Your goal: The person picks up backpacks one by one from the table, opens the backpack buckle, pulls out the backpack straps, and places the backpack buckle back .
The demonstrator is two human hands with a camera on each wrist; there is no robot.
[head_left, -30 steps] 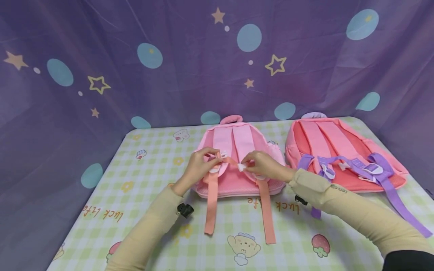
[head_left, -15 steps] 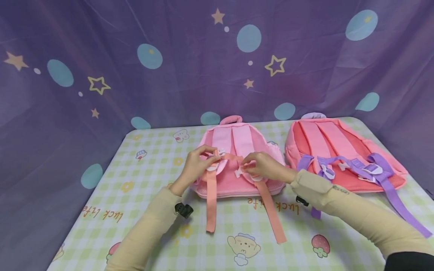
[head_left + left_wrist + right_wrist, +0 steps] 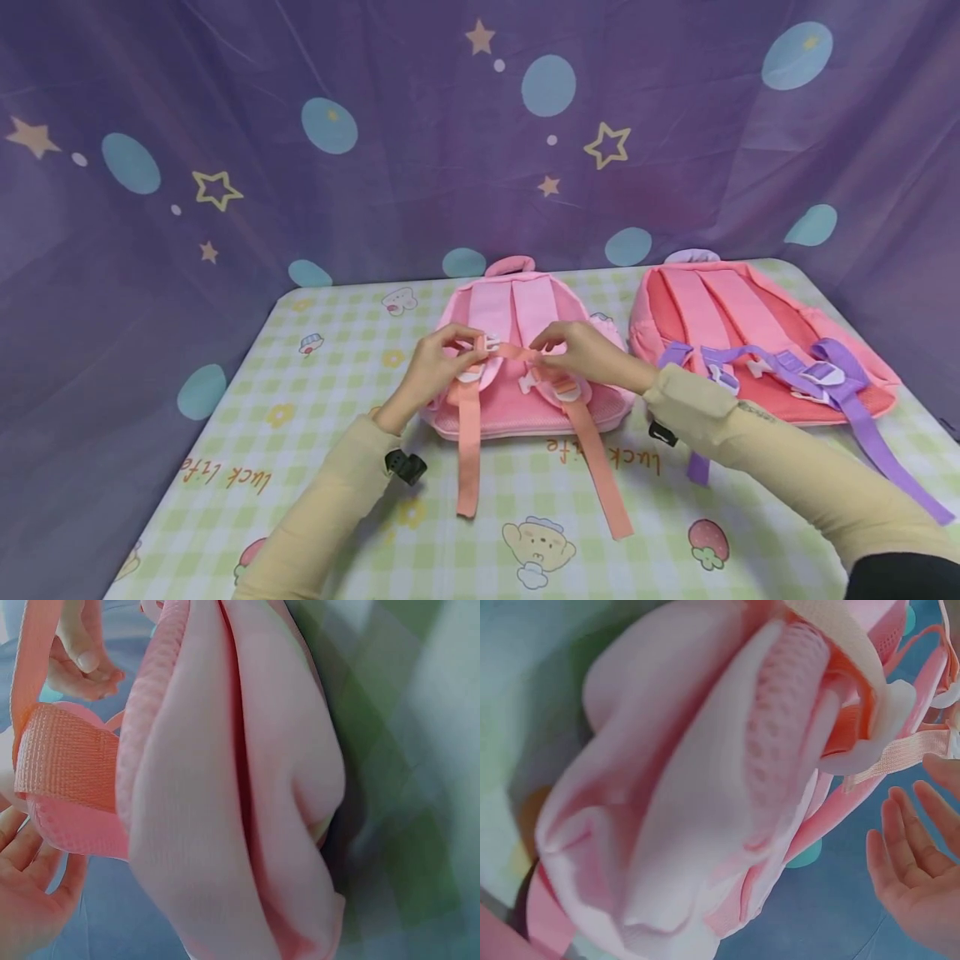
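strap (image 3: pixel 514 352) runs between left grip (image 3: pixel 435 363) and right grip (image 3: pixel 589 354).

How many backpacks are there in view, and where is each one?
2. The pink backpack is in the middle, under the left hand and the right hand; the coral-backed backpack is to its right. No others show.

Soft, even light reaches the fingers (image 3: pixel 456 332) in the head view; beyond them the curtain (image 3: pixel 420 192) is dimmer, and nearer than them faint shadows fall on the tablecloth (image 3: pixel 352 350). Both wrist views look hazy, the pink backpack (image 3: pixel 195 795) beside the fingers soft, the tablecloth past it blurred.
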